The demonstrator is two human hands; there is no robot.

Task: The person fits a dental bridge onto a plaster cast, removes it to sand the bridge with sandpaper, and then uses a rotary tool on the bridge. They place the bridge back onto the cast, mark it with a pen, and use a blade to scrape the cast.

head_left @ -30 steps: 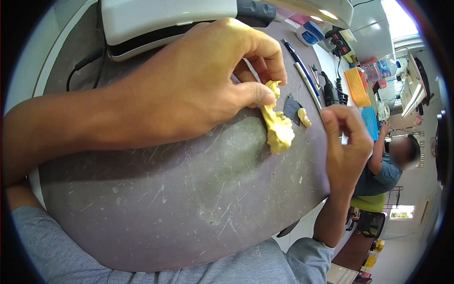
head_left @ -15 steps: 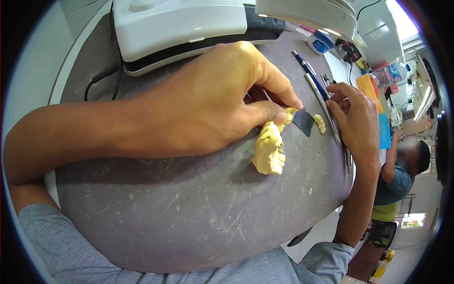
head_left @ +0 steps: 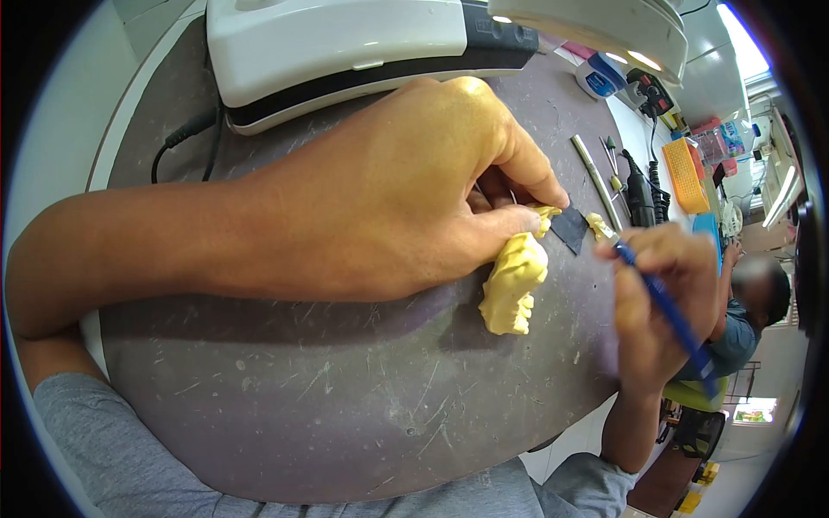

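Rod (head_left: pixel 594 175) lies near handpiece (head_left: pixel 638 194); dark sheet (head_left: pixel 570 231) near model (head_left: pixel 515 289).

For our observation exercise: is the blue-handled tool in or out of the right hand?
In: the right hand grips the blue-handled tool, its handle slanting across the thumb side.

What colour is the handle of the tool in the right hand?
Blue handle, showing best in the head view.
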